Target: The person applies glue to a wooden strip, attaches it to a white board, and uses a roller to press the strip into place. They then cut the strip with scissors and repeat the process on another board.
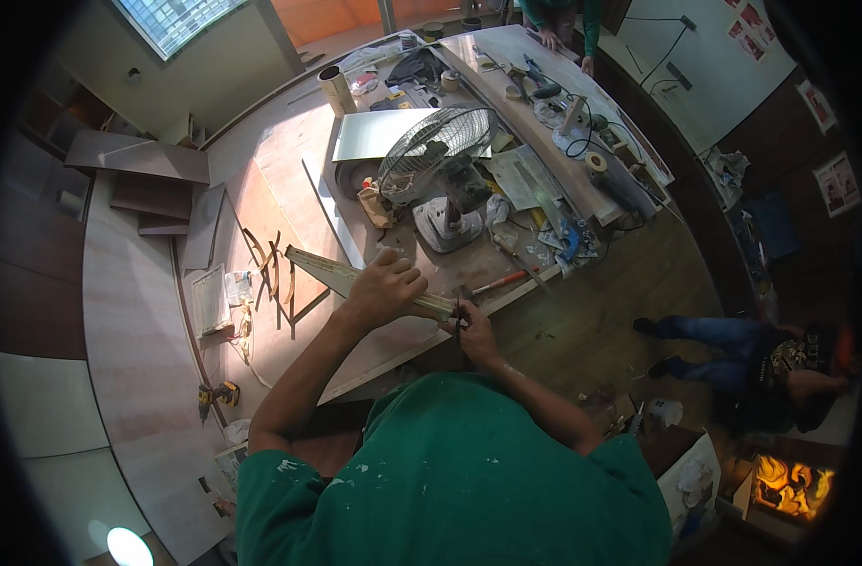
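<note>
My left hand is closed over a narrow pale wooden board, which slants above the near edge of the workbench. My right hand is at the board's right end, its fingers pinching a thin dark strip. Whether that strip is a blade or a piece of edging, I cannot make out. Several curved brown strips lie on the bench beyond the board's left end. A hammer with a red-orange handle rests just past my right hand.
A desk fan stands among cluttered tools. A yellow-black cordless drill lies at the left. Dark panels are stacked at far left. One person is at the bench's far end; another person is at the right.
</note>
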